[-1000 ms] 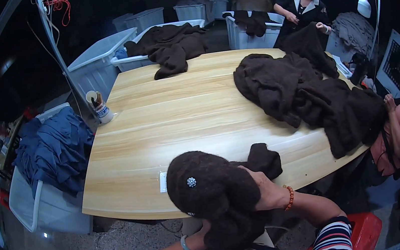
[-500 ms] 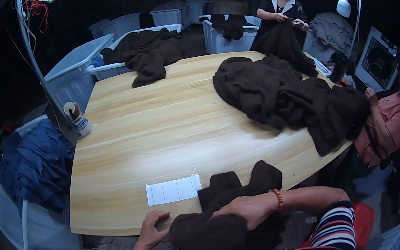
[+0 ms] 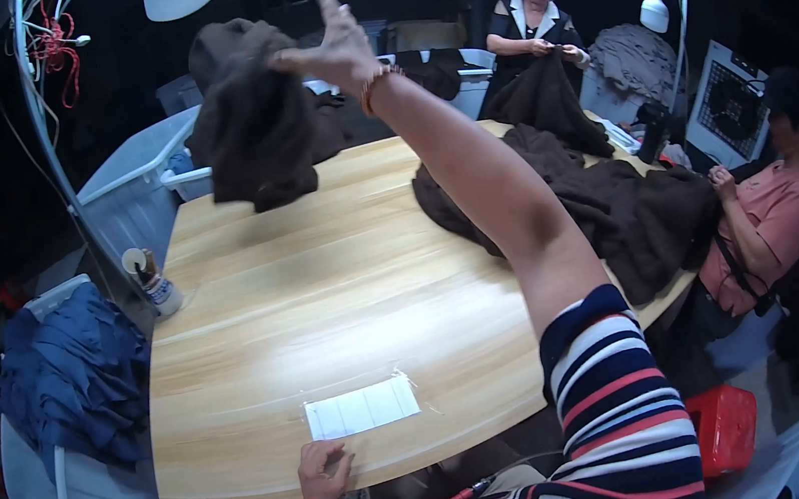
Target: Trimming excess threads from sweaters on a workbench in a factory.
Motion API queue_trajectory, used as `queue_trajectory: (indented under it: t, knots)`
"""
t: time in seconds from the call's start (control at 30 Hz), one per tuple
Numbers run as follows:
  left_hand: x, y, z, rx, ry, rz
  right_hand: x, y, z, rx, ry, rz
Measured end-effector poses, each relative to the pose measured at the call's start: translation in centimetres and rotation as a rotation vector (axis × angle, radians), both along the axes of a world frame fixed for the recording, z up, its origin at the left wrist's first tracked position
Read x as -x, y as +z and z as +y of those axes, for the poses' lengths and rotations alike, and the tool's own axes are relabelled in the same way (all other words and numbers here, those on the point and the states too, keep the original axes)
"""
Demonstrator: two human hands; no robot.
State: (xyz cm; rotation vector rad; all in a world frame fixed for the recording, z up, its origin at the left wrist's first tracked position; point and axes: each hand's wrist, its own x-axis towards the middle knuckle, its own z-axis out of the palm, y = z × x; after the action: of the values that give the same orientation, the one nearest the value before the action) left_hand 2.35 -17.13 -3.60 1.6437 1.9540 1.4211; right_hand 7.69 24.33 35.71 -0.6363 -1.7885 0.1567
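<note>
The right hand (image 3: 332,46) was up high and far out over the table, arm stretched at full length, fingers spread wide and palm open. The garment (image 3: 251,118), a dark brown knit piece, was bunched just left of that hand, and whether the fingertips touched it or had let it go could not be told (the edge of the cloth met the thumb side of the hand in the view). It hung in the air above the far left part of the table (image 3: 325,300), well clear of the wood. Its long axis ran roughly up and down, the bulkier rounded end on top and the looser end trailing down toward the tabletop.

The left hand (image 3: 323,472) was low at the near edge of the table, fingers loosely curled and resting on the rim, holding nothing. Just beyond it lay a white sheet (image 3: 362,408), flat on the wood under a clear cover.

Further out, a big heap of the same brown cloth (image 3: 605,202) sprawled over the right side of the table. A person in a pink top (image 3: 769,221) sat at that side, and another in dark clothes (image 3: 536,24) stood at the far end handling brown cloth. On the left stood a small cup (image 3: 157,286) at the table's edge, with blue fabric (image 3: 73,373) piled in a bin below it.
</note>
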Motion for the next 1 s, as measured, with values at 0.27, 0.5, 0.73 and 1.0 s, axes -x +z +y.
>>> queue_trajectory:
  t: [0.27,0.5,0.73,1.0]
  knots:
    - [0.5,-0.4,1.1,-0.101,-0.034,0.053,-23.4,-29.7,-8.6,0.217,0.033,-0.872]
    - [-0.8,-1.1,3.7,0.096,-0.189,0.32,-45.4,-39.3,-13.8,0.595,-0.242,-0.762]
    - [-3.3,-0.1,12.8,-0.134,-0.452,0.362,-42.8,-39.9,-14.6,0.476,-0.371,-0.587]
    - [-15.4,2.7,32.5,-0.235,-0.589,0.347,-41.2,-41.0,-14.0,0.456,-0.284,-0.269]
